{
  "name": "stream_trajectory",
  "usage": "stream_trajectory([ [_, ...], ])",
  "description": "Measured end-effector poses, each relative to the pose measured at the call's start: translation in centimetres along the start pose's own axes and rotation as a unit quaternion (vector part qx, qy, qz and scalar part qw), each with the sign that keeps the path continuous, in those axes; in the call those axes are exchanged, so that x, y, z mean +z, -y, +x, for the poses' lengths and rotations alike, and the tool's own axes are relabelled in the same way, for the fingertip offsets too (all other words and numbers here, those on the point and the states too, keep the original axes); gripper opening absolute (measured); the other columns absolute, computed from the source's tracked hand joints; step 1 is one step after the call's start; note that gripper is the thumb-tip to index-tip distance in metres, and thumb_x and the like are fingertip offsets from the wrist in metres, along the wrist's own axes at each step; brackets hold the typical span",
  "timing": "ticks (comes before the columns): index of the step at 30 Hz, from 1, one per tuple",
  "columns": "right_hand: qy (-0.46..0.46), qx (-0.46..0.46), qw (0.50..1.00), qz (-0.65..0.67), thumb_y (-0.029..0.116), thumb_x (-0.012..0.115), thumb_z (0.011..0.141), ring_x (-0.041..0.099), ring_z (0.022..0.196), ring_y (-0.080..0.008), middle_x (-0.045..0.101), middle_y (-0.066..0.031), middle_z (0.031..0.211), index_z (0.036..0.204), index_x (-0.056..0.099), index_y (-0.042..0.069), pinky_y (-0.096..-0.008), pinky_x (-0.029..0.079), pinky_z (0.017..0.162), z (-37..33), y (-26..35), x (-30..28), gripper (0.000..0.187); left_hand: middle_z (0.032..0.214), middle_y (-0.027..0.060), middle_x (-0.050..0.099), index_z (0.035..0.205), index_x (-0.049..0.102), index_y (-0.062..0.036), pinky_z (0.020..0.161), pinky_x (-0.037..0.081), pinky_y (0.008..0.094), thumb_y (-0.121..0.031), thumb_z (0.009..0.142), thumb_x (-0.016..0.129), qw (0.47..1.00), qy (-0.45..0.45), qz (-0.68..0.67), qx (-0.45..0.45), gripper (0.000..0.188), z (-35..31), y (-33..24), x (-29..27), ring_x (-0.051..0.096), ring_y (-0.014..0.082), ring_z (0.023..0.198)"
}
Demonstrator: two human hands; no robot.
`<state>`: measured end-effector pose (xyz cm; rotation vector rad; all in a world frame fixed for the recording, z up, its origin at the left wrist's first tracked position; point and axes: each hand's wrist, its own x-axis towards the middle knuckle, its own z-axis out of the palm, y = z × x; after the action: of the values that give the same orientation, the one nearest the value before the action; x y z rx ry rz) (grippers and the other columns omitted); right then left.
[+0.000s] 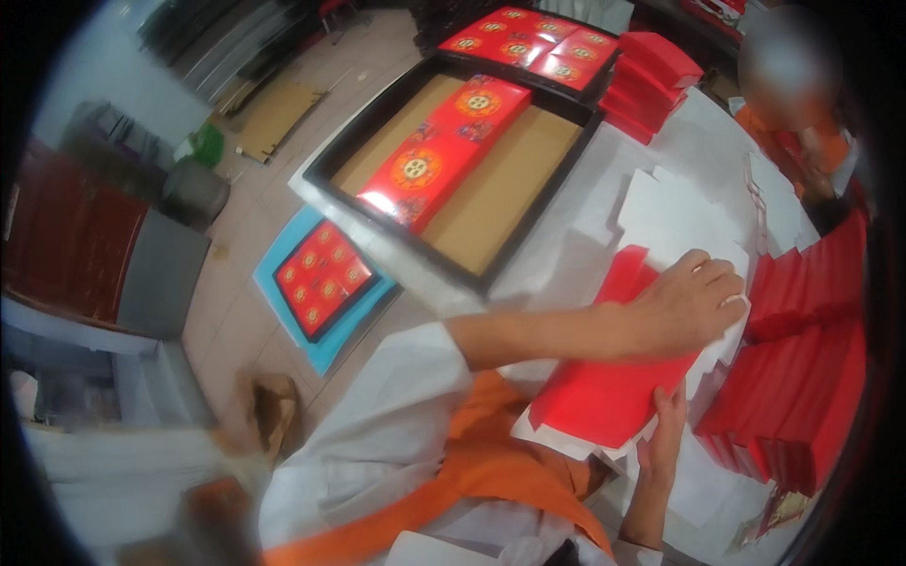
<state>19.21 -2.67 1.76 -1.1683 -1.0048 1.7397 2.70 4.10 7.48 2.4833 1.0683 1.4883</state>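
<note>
The left hand [684, 307] is pressed flat, fingers spread, on the far edge of a red card sheet [604, 396]; the sheet's near edge is gripped by the right hand [665, 424] (sheet lying on the white tabletop [566, 255], beside stacked red boxes [802, 377]).

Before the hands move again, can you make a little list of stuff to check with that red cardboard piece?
1. Left hand flat on the red cardboard sheet: ok.
2. Right hand gripping the sheet's near edge: ok.
3. Sheet resting on the white table: ok.
4. Stacks of red folded pieces apart from the sheet: ok, close beside it.
5. White cut sheet free of the red one: cannot tell.
6. Black tray with its red box well away: ok.
</note>
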Motion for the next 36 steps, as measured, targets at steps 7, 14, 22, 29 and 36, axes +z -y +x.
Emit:
stream_trajectory([
  [7,-0.094,-0.129,0.975,0.157,0.013,0.048,0.085,0.042,0.115,-0.0183,0.042,-0.0067,0.127,0.135,0.029,0.008,-0.034,0.035,0.095,3.5,2.6,-1.6,0.054,0.111,0.0109,0.052,0.113,0.049,0.0006,0.09,0.04,0.0315,-0.004,0.084,0.054,0.865,-0.005,-0.405,-0.295,0.029,-10.8,-7.2,0.7,0.048,0.0217,0.109],
  [14,-0.09,-0.138,0.981,0.104,0.015,0.046,0.087,0.038,0.119,-0.0185,0.039,-0.0058,0.132,0.136,0.028,0.007,-0.0325,0.028,0.101,3.3,3.0,0.0,0.053,0.119,0.006,0.048,0.122,0.042,-0.0004,0.091,0.038,0.0286,-0.012,0.086,0.057,0.639,-0.1,-0.529,-0.55,0.041,-10.5,-5.5,3.7,0.045,0.0146,0.107],
  [22,0.042,0.01,0.969,0.243,0.028,0.033,0.096,0.035,0.123,-0.017,0.035,-0.0041,0.136,0.137,0.026,0.008,-0.0304,0.03,0.1,2.2,1.2,0.8,0.047,0.113,0.007,0.049,0.121,0.042,-0.0048,0.083,0.044,0.0327,-0.013,0.088,0.052,0.636,-0.173,-0.499,-0.562,0.035,-9.7,-3.7,4.7,0.05,0.0182,0.099],
  [29,0.004,-0.109,0.993,0.032,0.022,0.035,0.095,0.036,0.121,-0.0184,0.034,-0.0115,0.135,0.138,0.019,0.0,-0.0292,0.03,0.099,1.5,-1.4,0.6,0.051,0.118,0.0046,0.046,0.122,0.038,-0.0061,0.099,0.034,0.0326,0.0,0.083,0.055,0.631,-0.21,-0.568,-0.485,0.043,-9.0,-4.6,5.6,0.042,0.0174,0.113],
  [36,-0.028,-0.131,0.991,-0.007,0.018,0.033,0.094,0.031,0.126,-0.0195,0.032,-0.015,0.136,0.136,0.02,-0.005,-0.0276,0.026,0.101,1.9,-1.3,0.4,0.049,0.121,0.0055,0.043,0.124,0.036,-0.0065,0.1,0.033,0.0337,0.002,0.084,0.05,0.673,-0.15,-0.502,-0.522,0.044,-9.8,-4.2,5.0,0.041,0.0175,0.113],
])
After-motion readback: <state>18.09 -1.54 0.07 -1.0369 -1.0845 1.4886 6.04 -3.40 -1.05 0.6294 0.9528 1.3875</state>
